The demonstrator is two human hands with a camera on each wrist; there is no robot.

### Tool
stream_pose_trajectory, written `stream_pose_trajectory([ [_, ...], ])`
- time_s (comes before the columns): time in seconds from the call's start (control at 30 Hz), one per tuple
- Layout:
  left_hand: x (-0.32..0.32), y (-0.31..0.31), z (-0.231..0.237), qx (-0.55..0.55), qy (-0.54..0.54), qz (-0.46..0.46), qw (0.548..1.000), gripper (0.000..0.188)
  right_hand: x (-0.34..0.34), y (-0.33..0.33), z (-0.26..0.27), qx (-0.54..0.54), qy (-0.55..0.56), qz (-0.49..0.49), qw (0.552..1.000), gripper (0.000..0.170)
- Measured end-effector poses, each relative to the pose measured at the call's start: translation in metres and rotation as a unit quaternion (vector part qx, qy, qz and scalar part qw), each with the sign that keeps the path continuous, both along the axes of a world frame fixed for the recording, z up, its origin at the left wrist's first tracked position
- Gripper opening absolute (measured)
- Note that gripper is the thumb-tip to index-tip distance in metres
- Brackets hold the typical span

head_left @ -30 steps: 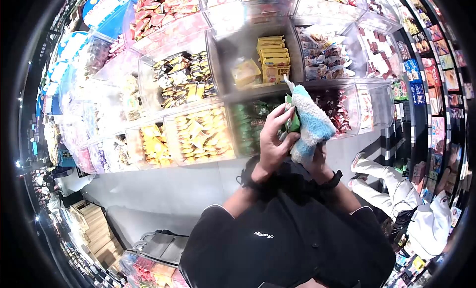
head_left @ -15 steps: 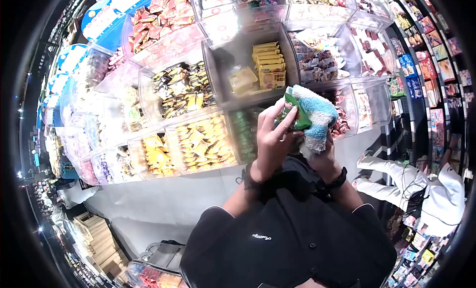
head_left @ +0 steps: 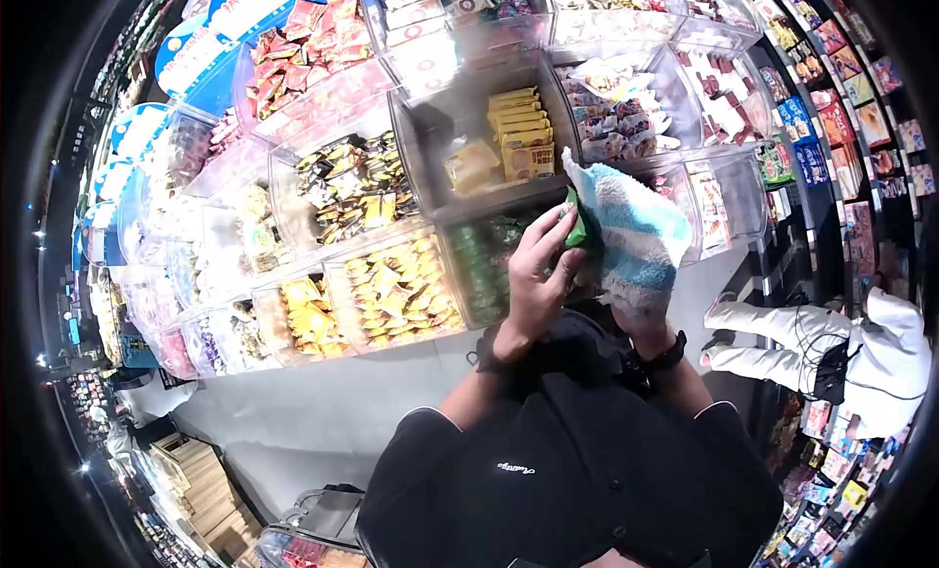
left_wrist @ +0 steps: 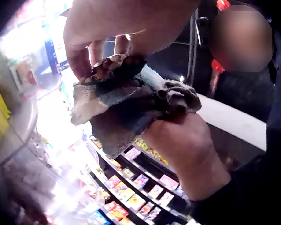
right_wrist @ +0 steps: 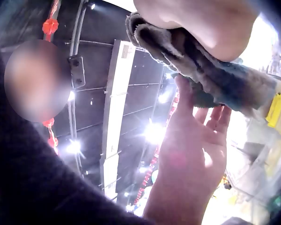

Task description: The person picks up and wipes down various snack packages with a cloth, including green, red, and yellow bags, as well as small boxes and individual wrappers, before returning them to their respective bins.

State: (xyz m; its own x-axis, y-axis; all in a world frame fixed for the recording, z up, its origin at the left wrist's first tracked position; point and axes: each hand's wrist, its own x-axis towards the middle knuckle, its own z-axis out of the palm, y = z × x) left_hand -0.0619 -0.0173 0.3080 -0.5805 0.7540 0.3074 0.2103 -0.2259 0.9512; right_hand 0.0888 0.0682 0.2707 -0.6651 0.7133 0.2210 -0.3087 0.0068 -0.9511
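My left hand (head_left: 538, 284) pinches a small green snack packet (head_left: 579, 226) between thumb and fingertips, above the front bins. Beside it, my right hand (head_left: 643, 321) grips a fluffy blue-and-white striped cloth (head_left: 631, 226), which lies against the packet and covers most of that hand's fingers. From the left wrist, the cloth (left_wrist: 124, 119) appears folded and bunched between both hands, its gathered end at the right hand (left_wrist: 189, 150). In the right wrist view the cloth (right_wrist: 210, 70) passes under the right palm (right_wrist: 201, 23), above the left hand's fingers (right_wrist: 220, 119).
Clear bins of wrapped sweets spread ahead, including yellow packets (head_left: 396, 284) and black-and-gold ones (head_left: 352, 181). A grey bin (head_left: 421, 128) holds a row of yellow packs (head_left: 523, 137). Green packets (head_left: 479, 265) fill the bin below it. A person in white (head_left: 866, 358) is at the right.
The cloth was bunched over the packet half a second ago and now spreads taller and wider to the right. The packet has turned more edge-on. Both hands keep their holds.
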Motion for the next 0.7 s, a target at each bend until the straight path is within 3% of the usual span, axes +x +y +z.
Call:
stream_pose_trajectory([
  [0.03,0.001,-0.001,0.002,0.009,-0.083,-0.017,0.996,0.039,-0.002,-0.003,0.001,-0.061,0.024,0.003,0.998,0.053],
  [0.1,0.001,-0.003,0.002,0.01,-0.265,-0.065,0.962,0.037,0.0,-0.007,0.006,-0.002,0.004,-0.033,0.999,0.052],
  [0.13,0.002,-0.001,-0.002,0.05,-0.38,-0.088,0.919,0.036,-0.002,-0.007,0.009,0.032,0.01,-0.045,0.998,0.051],
  [0.17,-0.001,-0.003,0.003,0.06,-0.426,-0.099,0.897,0.035,-0.004,-0.008,0.013,0.066,0.015,-0.057,0.996,0.049],
  [0.23,-0.006,-0.003,0.022,0.089,-0.494,-0.078,0.861,0.03,-0.001,-0.008,0.005,0.012,0.043,-0.05,0.998,0.049],
  [0.27,-0.005,-0.004,0.026,0.069,-0.397,-0.069,0.913,0.03,0.004,-0.006,-0.003,-0.014,0.057,-0.046,0.997,0.05],
  [0.3,-0.004,-0.005,0.03,0.048,-0.297,-0.049,0.952,0.031,0.012,0.0,-0.009,-0.034,0.001,-0.028,0.999,0.05],
  [0.33,-0.003,-0.005,0.03,0.068,-0.366,-0.066,0.926,0.03,0.02,0.006,-0.016,-0.053,-0.055,-0.008,0.997,0.051],
  [0.37,-0.002,-0.005,0.03,0.088,-0.433,-0.077,0.894,0.029,0.009,0.001,0.0,-0.221,0.031,0.011,0.975,0.051],
  [0.4,0.001,-0.005,0.038,0.121,-0.504,-0.084,0.851,0.028,0.003,-0.001,0.012,-0.227,0.053,0.013,0.972,0.05],
  [0.47,0.001,-0.006,0.036,0.129,-0.527,-0.092,0.835,0.029,-0.007,-0.006,0.035,-0.239,0.096,0.019,0.966,0.049],
  [0.5,0.0,-0.007,0.022,0.105,-0.481,-0.092,0.865,0.032,0.002,-0.004,0.015,-0.03,0.018,-0.012,0.999,0.049],
  [0.53,-0.001,-0.008,0.013,0.08,-0.434,-0.092,0.892,0.036,0.001,-0.007,0.01,-0.016,0.012,-0.018,1.0,0.048],
  [0.67,0.0,-0.01,0.008,0.076,-0.418,-0.068,0.903,0.042,0.0,-0.016,0.006,0.059,0.014,-0.034,0.998,0.045],
  [0.7,-0.004,-0.013,0.009,0.045,-0.403,-0.099,0.909,0.047,0.002,-0.015,0.01,0.109,-0.024,-0.032,0.993,0.045],
])
